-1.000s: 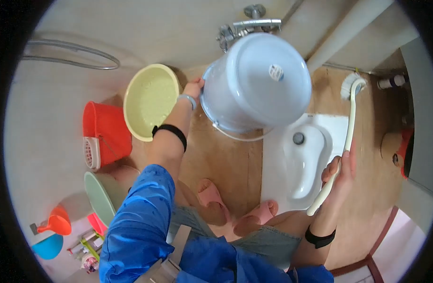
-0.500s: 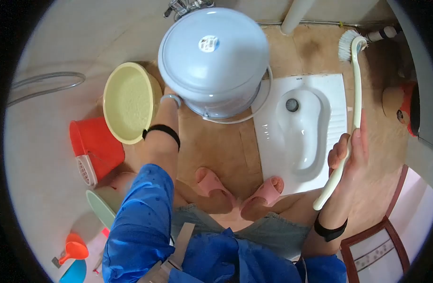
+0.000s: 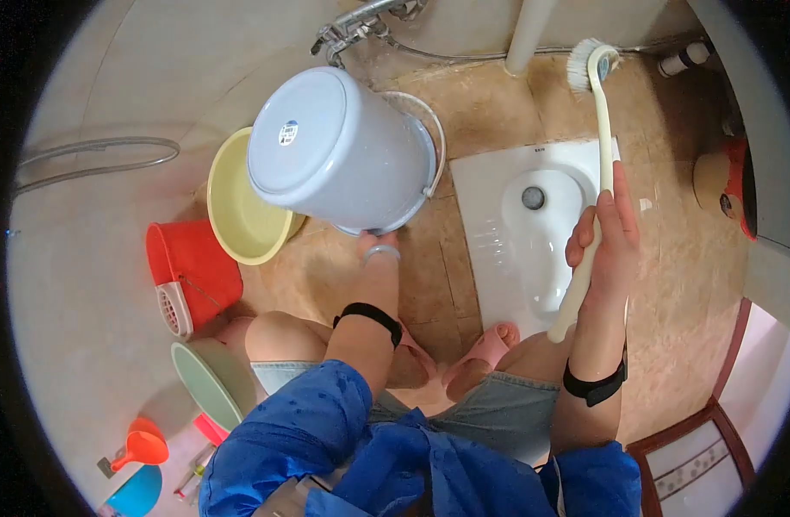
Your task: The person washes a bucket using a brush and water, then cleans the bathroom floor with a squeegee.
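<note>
A light blue bucket (image 3: 326, 155) leans over on the tiled floor, its stickered flat end toward the left and its rim with the white bail handle toward the right. My left hand (image 3: 380, 245) grips the bucket's near rim, the fingertips hidden beneath it. In my right hand (image 3: 610, 241) is a long-handled scrub brush (image 3: 605, 125), held upright with white bristles at the top. The brush passes over the right edge of a white squat toilet (image 3: 490, 284), not visibly touching it.
A yellow basin (image 3: 231, 220) stands left of the bucket, beside a red mop bucket (image 3: 201, 271) and a pale green basin (image 3: 201, 383). A metal faucet (image 3: 352, 30) and a white pipe (image 3: 526, 39) are at the back wall. Pink slippers (image 3: 485, 351) are on my feet.
The bucket has tipped over, its flat end swinging left and down over the yellow basin. My left hand has moved right along the rim. The brush has shifted slightly left.
</note>
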A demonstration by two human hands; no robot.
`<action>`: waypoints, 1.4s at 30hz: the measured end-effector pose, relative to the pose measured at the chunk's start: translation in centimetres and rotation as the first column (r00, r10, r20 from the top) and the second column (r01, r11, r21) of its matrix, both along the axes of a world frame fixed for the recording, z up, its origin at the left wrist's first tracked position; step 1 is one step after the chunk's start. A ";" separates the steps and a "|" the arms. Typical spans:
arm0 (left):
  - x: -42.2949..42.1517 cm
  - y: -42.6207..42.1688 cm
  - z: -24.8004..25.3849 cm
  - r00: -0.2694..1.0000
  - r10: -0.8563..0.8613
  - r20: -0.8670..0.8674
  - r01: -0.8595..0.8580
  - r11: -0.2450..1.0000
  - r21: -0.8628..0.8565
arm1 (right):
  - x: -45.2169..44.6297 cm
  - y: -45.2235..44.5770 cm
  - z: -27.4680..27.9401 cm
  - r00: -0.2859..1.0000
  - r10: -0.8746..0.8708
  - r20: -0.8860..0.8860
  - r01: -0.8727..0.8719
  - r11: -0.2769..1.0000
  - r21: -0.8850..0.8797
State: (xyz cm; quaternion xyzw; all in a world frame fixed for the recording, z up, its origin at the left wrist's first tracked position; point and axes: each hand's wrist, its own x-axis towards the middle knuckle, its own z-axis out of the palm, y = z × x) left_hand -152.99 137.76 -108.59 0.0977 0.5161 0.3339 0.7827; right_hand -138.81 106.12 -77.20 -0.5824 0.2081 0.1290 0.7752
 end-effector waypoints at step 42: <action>7.4 -6.3 2.3 0.805 0.433 0.406 -0.262 0.872 -0.413 | 1.8 14.9 -13.0 0.426 0.860 -0.280 -0.713 0.129 -0.689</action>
